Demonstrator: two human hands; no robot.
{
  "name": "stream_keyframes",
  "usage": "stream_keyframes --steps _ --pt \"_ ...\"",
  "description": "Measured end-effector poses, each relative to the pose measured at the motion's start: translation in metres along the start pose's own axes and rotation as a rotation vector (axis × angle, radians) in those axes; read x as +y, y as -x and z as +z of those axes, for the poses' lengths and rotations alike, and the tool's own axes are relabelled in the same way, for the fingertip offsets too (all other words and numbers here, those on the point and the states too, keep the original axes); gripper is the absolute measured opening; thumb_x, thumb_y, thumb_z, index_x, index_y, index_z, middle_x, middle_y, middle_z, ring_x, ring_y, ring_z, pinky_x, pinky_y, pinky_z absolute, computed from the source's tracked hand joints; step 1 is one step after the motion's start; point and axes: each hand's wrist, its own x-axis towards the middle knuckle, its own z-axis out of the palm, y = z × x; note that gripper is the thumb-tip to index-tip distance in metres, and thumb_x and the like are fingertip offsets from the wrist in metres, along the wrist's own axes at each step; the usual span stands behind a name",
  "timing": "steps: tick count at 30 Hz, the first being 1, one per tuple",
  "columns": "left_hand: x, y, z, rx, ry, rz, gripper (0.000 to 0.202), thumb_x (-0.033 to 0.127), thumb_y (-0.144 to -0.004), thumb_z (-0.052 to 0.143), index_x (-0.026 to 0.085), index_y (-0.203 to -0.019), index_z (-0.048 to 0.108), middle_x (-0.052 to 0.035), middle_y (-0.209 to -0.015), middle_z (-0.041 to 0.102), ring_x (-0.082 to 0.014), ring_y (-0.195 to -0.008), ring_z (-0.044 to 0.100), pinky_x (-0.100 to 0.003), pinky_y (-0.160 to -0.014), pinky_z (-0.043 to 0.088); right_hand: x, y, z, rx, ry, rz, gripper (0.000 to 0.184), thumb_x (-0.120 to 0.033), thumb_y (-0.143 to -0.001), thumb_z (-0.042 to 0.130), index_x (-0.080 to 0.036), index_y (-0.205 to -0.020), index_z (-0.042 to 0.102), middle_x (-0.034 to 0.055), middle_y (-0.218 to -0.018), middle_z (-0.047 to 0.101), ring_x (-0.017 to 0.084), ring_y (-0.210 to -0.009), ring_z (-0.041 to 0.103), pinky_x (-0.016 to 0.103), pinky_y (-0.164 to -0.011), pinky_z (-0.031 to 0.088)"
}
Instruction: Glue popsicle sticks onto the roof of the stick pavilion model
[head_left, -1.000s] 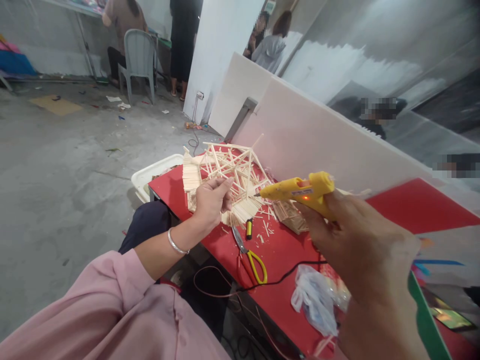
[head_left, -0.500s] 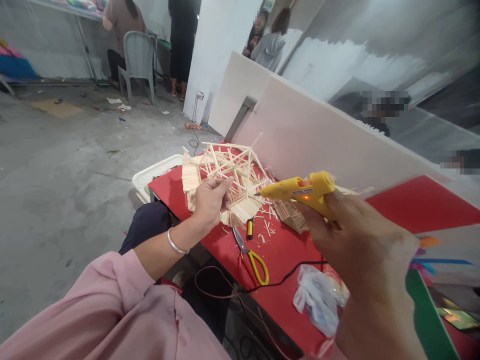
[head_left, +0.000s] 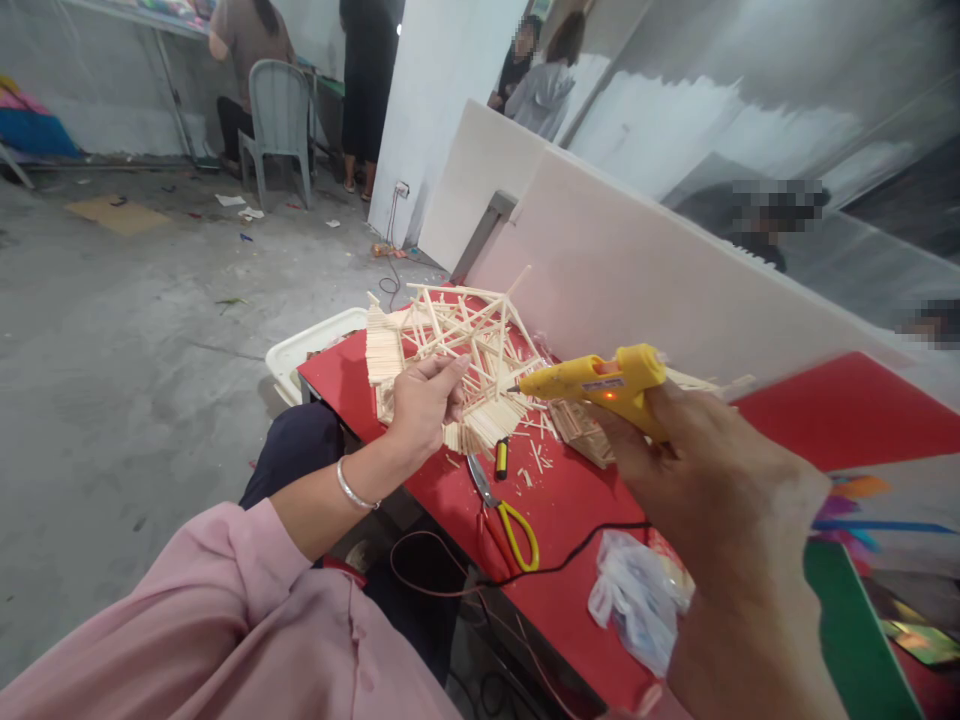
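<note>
A model built of thin wooden sticks stands on a red table. My left hand is closed round the model's near side, fingers curled on its sticks. My right hand grips a yellow hot glue gun, whose small light glows orange. Its nozzle points left and ends close to the model's right side. The gun's black cord runs down across the table.
Red and yellow scissors, a small yellow-and-black tool, stick offcuts and a clear plastic bag lie on the table. A white tray sits at its left end, white boards behind. People and a grey chair are far back.
</note>
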Motion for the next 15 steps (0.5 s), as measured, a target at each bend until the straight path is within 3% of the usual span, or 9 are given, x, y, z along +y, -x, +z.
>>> stream_keyframes --steps 10,15 --pt "-0.0008 -0.0006 -0.0007 0.003 -0.004 0.005 0.031 0.035 -0.064 0.083 0.016 -0.063 0.059 0.008 -0.041 0.05 -0.0031 -0.03 0.039 -0.017 -0.03 0.024 -0.0001 0.0 0.002 0.015 -0.048 0.029 0.036 -0.046 -0.087 0.063 -0.015 -0.102 0.071 0.0027 -0.076 0.072 0.013 -0.052 0.058 0.025 -0.041 0.028" --pt "-0.0033 -0.0022 -0.0022 0.0 0.0 0.012 0.031 0.035 -0.063 0.084 0.016 -0.063 0.06 0.0077 -0.041 0.051 -0.0031 -0.03 0.039 -0.017 -0.03 0.024 -0.0051 0.0002 -0.0014 -0.125 -0.143 0.126 0.04 -0.047 -0.093 0.051 -0.015 -0.108 0.07 0.0077 -0.079 0.072 0.018 -0.061 0.062 0.026 -0.046 0.024"
